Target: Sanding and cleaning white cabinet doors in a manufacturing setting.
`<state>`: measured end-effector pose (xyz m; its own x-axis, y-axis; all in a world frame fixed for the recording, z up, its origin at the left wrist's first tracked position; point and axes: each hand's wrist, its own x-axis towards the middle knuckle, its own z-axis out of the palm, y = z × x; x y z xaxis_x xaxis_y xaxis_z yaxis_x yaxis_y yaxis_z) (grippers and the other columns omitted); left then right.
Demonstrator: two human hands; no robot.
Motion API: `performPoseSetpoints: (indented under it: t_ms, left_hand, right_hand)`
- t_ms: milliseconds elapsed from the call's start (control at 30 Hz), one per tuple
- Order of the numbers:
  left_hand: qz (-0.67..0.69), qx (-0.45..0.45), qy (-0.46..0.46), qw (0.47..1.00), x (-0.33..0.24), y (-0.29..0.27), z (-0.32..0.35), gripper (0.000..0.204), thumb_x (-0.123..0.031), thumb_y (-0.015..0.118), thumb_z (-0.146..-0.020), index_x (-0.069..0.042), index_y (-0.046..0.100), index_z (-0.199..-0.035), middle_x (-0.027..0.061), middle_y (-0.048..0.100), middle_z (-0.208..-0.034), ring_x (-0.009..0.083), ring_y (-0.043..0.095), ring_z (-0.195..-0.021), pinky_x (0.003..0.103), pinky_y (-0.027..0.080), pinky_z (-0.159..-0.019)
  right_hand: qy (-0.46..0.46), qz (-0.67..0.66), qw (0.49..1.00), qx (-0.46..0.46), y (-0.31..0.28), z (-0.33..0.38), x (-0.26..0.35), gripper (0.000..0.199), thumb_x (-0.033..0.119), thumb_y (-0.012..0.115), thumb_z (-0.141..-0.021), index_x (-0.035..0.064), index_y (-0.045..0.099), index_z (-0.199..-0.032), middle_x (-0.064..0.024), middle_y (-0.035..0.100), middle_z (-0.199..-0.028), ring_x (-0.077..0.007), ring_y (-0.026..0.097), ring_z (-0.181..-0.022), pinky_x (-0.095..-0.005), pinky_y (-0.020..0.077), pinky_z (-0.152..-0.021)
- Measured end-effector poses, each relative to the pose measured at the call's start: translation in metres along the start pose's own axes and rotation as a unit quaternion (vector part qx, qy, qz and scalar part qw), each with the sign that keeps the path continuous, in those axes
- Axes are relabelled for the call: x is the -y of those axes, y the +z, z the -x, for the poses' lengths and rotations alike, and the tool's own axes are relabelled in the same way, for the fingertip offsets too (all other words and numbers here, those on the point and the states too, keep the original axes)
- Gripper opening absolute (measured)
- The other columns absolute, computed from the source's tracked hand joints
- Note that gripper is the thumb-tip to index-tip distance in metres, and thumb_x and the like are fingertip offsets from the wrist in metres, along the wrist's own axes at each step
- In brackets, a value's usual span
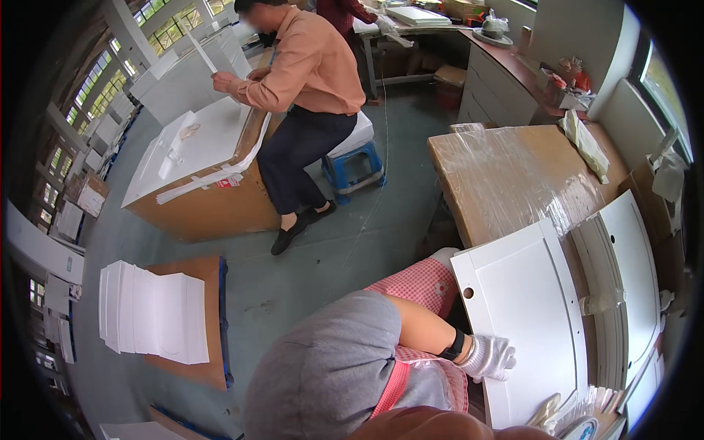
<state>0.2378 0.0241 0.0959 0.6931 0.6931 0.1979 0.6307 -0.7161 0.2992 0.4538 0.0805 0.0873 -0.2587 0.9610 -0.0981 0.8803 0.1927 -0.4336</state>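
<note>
A white door panel [517,308] with a curved edge and a round hole stands tilted in front of me at the right. My left hand [493,358], in a white knit glove with a black band above the wrist, rests on its face. Those fingers are curled together, and whatever they may hold is hidden. Beside the panel's lower edge, part of my right hand [546,412] shows in a pale, stained glove. Most of that hand is cut off, so its grip cannot be made out.
More curved white panels [636,271] stand stacked at the right. Beyond lies a plastic-wrapped carton [506,172]. A co-worker [304,66] sits on a blue stool [354,172] by a large box [220,202], holding a white strip. White panels [158,312] lie on a pallet at the left.
</note>
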Motion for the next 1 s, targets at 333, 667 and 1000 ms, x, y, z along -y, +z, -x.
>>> performPoseSetpoints:
  t_ms: [333, 667, 1000]
  left_hand:
    - [0.042, -0.055, 0.004, 0.998, 0.003, -0.002, 0.000, 0.051, -0.025, 0.082, -0.073, -0.014, 0.071, -0.122, 0.0083, 0.069, -0.094, 0.0325, 0.069, -0.089, 0.046, 0.058, -0.075]
    - [0.039, -0.022, 0.009, 0.999, 0.005, -0.002, -0.001, 0.074, -0.033, 0.091, -0.064, -0.016, 0.070, -0.133, 0.0029, 0.057, -0.102, 0.0258, 0.058, -0.095, 0.044, 0.049, -0.079]
    - [0.052, -0.008, 0.013, 0.999, 0.007, 0.000, -0.006, 0.067, -0.030, 0.091, -0.067, -0.013, 0.072, -0.130, 0.0054, 0.054, -0.098, 0.0277, 0.057, -0.084, 0.044, 0.047, -0.067]
  right_hand:
    - [0.160, 0.151, 0.965, -0.143, -0.104, -0.048, -0.163, 0.036, 0.033, 0.054, -0.107, 0.0018, 0.066, -0.120, -0.0253, 0.073, -0.108, -0.0417, 0.073, -0.093, -0.0521, 0.0574, -0.078]
    - [0.144, 0.220, 0.962, -0.072, -0.109, 0.068, -0.103, 0.022, 0.026, 0.063, -0.098, 0.0153, 0.077, -0.112, -0.0108, 0.071, -0.114, -0.0354, 0.070, -0.101, -0.0490, 0.0577, -0.084]
    - [0.134, 0.205, 0.962, -0.119, -0.121, -0.009, -0.134, 0.024, 0.026, 0.065, -0.097, 0.0118, 0.076, -0.113, -0.0139, 0.069, -0.116, -0.0365, 0.069, -0.103, -0.0476, 0.0564, -0.090]
